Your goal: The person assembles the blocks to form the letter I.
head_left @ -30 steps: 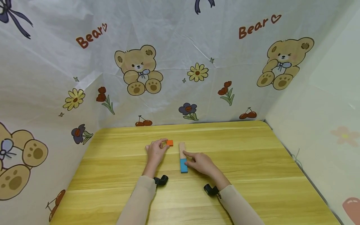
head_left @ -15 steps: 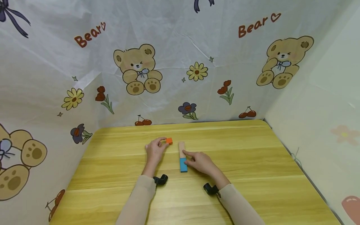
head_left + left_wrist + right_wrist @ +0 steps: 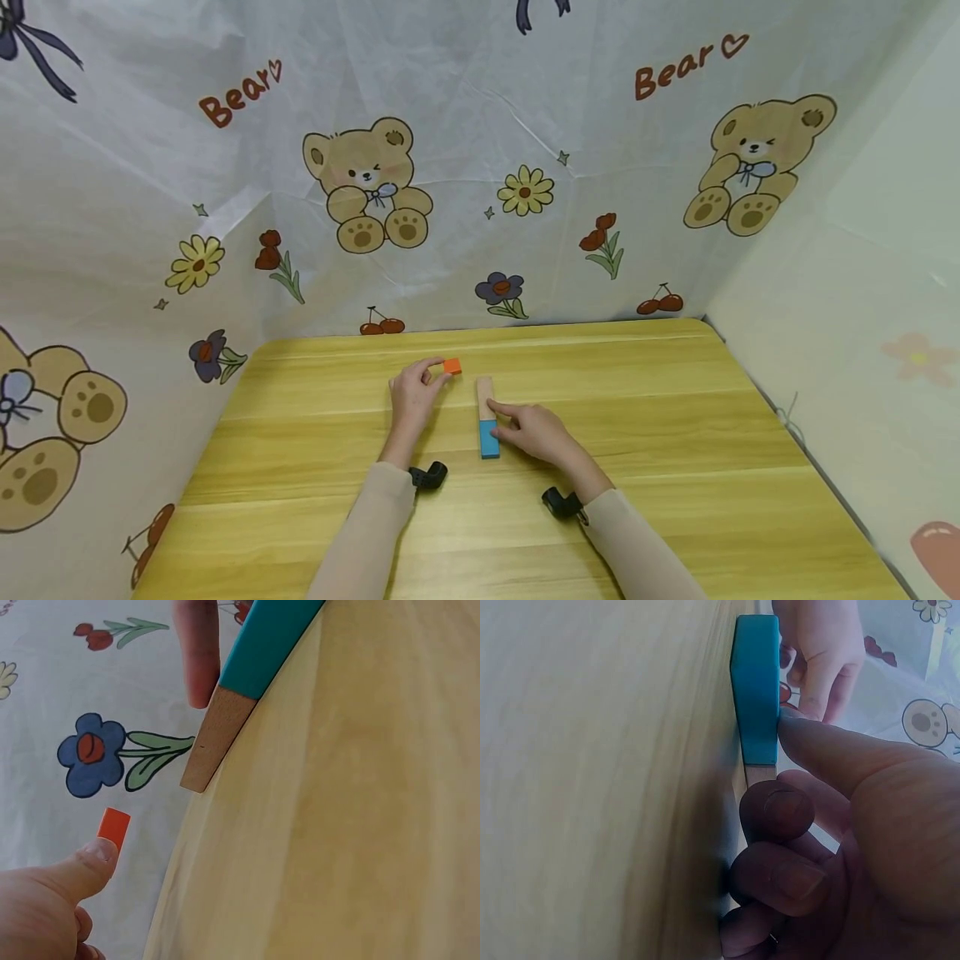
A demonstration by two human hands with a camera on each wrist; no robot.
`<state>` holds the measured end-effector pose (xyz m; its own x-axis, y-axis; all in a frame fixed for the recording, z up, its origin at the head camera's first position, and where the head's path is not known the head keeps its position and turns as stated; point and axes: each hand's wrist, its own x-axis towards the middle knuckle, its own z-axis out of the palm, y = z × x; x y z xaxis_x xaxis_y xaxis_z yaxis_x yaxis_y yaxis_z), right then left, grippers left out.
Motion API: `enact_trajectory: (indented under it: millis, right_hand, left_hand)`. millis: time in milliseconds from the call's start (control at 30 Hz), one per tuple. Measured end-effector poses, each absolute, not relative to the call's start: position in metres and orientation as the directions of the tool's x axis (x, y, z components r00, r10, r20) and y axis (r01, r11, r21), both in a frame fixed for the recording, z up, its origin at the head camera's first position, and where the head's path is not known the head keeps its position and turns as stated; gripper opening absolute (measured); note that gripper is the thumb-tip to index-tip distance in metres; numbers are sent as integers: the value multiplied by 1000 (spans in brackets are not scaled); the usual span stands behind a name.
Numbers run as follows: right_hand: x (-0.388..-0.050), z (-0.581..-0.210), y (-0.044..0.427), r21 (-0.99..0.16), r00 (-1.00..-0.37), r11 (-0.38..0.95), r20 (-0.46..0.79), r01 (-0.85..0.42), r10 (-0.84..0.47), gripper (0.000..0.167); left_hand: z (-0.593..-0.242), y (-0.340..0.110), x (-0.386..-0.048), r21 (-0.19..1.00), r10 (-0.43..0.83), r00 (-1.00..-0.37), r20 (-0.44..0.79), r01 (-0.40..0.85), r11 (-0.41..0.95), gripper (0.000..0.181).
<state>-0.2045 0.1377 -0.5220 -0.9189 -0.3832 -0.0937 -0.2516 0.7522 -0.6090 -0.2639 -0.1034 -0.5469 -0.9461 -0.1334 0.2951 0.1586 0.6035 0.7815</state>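
An orange block [image 3: 452,367] is pinched between the thumb and index finger of my left hand [image 3: 411,402], left of the row's far end. In the left wrist view the thumb covers part of this block [image 3: 116,822]. Two blocks lie end to end on the table: a plain wooden block [image 3: 483,390] at the far end and a blue block [image 3: 489,448] at the near end. My right hand [image 3: 542,435] rests on this row from the right, index fingertip on the wooden block and thumb on the blue block [image 3: 756,690]. Its other fingers are curled under the palm.
The wooden table [image 3: 645,500] extends around both hands. Behind it hangs a white cloth [image 3: 450,83] printed with bears and flowers, and a pale wall [image 3: 862,275] borders the right side. A black wrist camera [image 3: 430,477] sits at the left wrist, another camera [image 3: 561,505] at the right.
My left hand has moved the orange block a little farther from me, and it looks slightly raised. The right hand and the two-block row have stayed put.
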Motion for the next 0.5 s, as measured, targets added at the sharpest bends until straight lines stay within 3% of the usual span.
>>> enact_trajectory:
  millis: [500]
  right_hand:
    - [-204, -523, 138, -616, -917, 743, -80, -263, -391, 55]
  left_hand:
    - [-541, -100, -269, 781, -108, -947, 304, 182, 598, 34]
